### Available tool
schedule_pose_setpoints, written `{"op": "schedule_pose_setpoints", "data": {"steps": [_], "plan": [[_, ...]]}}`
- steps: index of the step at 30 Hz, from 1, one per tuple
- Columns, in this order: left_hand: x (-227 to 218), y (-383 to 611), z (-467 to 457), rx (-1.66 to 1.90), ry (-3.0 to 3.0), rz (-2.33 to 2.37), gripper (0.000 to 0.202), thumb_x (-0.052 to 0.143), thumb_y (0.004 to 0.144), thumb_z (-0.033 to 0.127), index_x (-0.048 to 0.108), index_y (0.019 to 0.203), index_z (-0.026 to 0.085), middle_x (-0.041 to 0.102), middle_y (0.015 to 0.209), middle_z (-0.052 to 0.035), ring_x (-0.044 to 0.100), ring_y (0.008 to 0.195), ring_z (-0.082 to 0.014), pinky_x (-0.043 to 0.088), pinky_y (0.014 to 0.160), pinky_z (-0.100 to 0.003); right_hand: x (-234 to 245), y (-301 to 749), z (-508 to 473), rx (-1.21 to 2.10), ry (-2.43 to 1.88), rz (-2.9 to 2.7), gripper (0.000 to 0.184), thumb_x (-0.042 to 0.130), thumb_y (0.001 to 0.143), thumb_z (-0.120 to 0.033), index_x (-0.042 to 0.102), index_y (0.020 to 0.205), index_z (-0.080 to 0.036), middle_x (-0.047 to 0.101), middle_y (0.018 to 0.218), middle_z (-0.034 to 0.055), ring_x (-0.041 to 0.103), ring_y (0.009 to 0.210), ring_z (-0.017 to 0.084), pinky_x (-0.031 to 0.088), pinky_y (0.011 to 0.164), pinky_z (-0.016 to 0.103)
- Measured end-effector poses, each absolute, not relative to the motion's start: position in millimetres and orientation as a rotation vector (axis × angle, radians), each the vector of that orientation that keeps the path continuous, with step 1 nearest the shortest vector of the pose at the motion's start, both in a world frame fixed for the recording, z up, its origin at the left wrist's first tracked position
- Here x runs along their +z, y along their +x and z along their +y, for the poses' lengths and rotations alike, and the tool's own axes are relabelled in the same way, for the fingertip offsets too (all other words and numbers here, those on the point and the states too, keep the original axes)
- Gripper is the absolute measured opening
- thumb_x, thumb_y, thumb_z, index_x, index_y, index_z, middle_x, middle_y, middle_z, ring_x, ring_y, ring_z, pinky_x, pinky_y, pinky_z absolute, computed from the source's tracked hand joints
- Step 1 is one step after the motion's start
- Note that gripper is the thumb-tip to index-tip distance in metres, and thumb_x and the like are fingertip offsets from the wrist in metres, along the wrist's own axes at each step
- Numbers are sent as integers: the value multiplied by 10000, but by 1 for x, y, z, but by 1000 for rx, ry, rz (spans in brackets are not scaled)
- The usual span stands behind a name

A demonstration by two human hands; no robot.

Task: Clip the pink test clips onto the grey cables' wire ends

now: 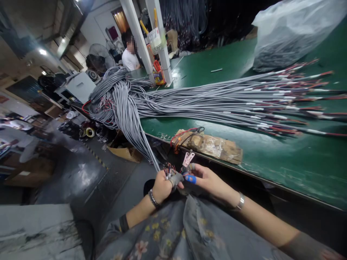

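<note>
My left hand [164, 186] is closed around the ends of several grey cables [150, 150], which hang off the bench in a thick bundle. Short thin wires [170, 169] in dark and reddish colours stick up from that grip. Grey tape wraps a finger of this hand. Just to its right, my right hand [204, 178] is pinched, with blue tape on the thumb and pale tape on a fingertip. A pink clip [188, 159] shows right above the right fingertips. Whatever lies between those fingertips is too small and dark to name.
The green bench [271, 180] carries a long row of grey cables [195, 99] with stripped ends. A taped wooden block [214, 146] with a red lead lies at its near edge. A clear plastic bag [292, 36] and white posts [159, 43] stand farther back. A person [130, 57] sits beyond.
</note>
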State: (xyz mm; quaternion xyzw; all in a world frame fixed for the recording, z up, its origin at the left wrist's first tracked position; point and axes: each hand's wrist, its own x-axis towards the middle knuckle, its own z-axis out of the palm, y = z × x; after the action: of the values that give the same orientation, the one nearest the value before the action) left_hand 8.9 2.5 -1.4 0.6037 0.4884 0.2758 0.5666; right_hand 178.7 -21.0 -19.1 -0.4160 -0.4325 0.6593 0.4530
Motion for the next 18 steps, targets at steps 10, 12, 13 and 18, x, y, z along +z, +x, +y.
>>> {"op": "schedule_pose_setpoints", "data": {"steps": [10,12,13,18], "plan": [[-1,8,6,529,1479,1026,468,674,688,564,666,523,127,610,506,-54,492,477,-111,391,502,-230,-25,157,-24,1694,-989,-852,422,723,643,-567,561,698,-181,610,517,-2,516,467,125,407,502,267],[1,6,5,496,1490,1012,472,684,671,571,665,516,126,605,502,-50,469,468,-104,381,498,-229,-26,157,-23,1703,-1002,-851,437,734,622,-574,549,690,-184,592,498,-13,513,453,124,394,480,261],[2,7,4,507,1488,1019,476,681,670,576,661,510,128,603,499,-49,471,471,-106,385,503,-231,-27,157,-22,1701,-1015,-853,440,737,618,-576,546,688,-185,582,492,-19,504,444,120,381,465,255],[-1,10,0,665,1423,1084,480,646,706,572,647,493,142,594,481,-49,492,469,-118,392,503,-238,-29,158,-20,1673,-1057,-847,418,732,646,-563,551,693,-190,566,489,-24,469,432,113,334,434,247]]}}
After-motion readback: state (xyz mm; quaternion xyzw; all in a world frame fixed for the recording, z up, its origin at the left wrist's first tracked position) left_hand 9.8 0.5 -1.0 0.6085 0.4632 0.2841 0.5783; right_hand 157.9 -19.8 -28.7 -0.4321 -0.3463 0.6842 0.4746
